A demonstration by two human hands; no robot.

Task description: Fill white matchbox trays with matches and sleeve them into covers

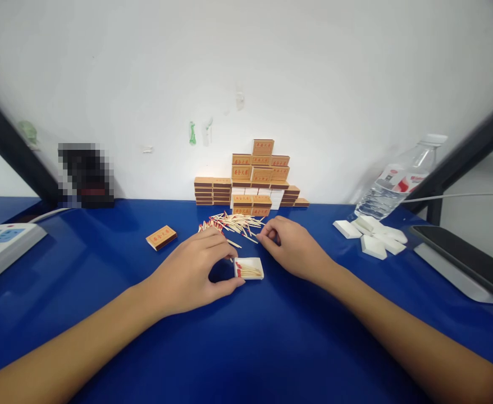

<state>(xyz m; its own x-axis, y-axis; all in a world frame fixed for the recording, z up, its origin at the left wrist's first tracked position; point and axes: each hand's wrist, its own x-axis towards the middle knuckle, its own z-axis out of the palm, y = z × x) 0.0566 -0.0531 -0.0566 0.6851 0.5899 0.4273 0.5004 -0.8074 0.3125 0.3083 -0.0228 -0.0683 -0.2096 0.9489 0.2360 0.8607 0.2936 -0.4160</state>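
Observation:
A small white matchbox tray (255,262) lies on the blue table with several red-headed matches inside. My left hand (193,269) grips the tray at its left end, thumb at the near corner and fingers at the far one. Just beyond it is a loose heap of matches (233,223), partly hidden behind my left fingers. My right hand (291,244) is closed in a pinch at the heap's right edge, its fingertips on the end of a match (250,239). To the left of my left hand lies a closed matchbox (161,238).
Stacked matchboxes (261,174) stand against the wall behind the heap. On the right are several white trays (373,247), a tilted plastic bottle (398,179) and a black phone-like slab (469,258) on a white base. A power strip (14,252) sits at left.

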